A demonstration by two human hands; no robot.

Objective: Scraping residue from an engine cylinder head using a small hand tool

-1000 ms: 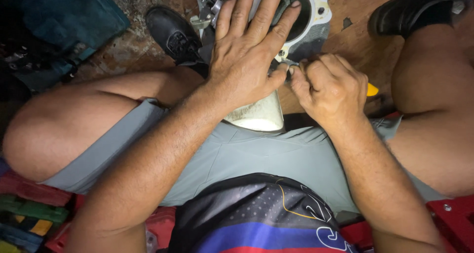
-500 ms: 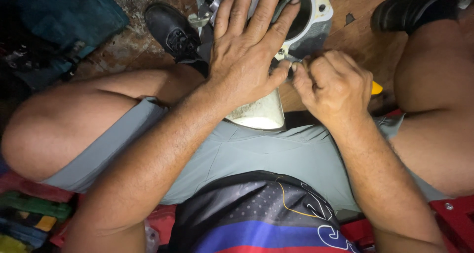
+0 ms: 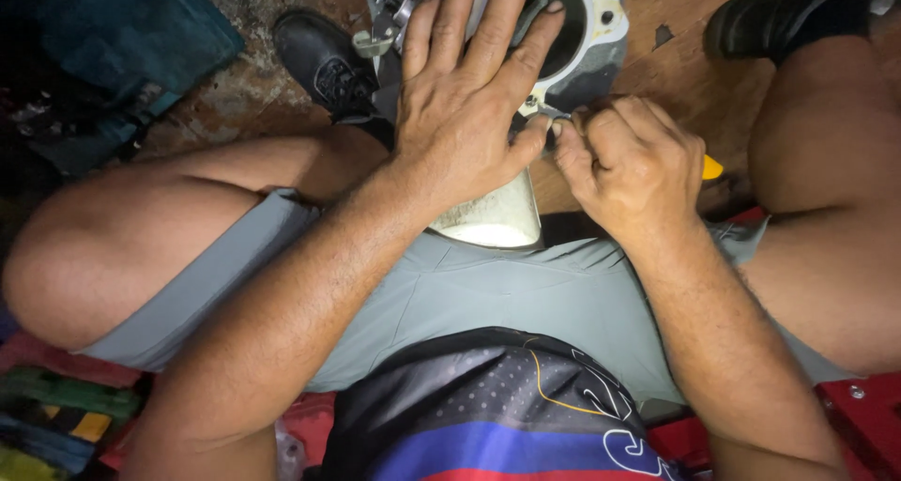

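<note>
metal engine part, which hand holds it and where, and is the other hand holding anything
Left hand lies flat on the metal engine part, fingers spread over its top. Right hand pinches something small at its edge; cannot tell what.

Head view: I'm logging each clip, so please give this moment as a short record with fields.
Left hand: left hand spread flat on grey cast-metal engine cylinder
Right hand: right hand fisted at the cylinder's edge, yellow tool tip showing behind it
Tool type: hidden
Posture: seated, knees apart
Floor: black shoe on brown floor
Beside: red crate
</note>
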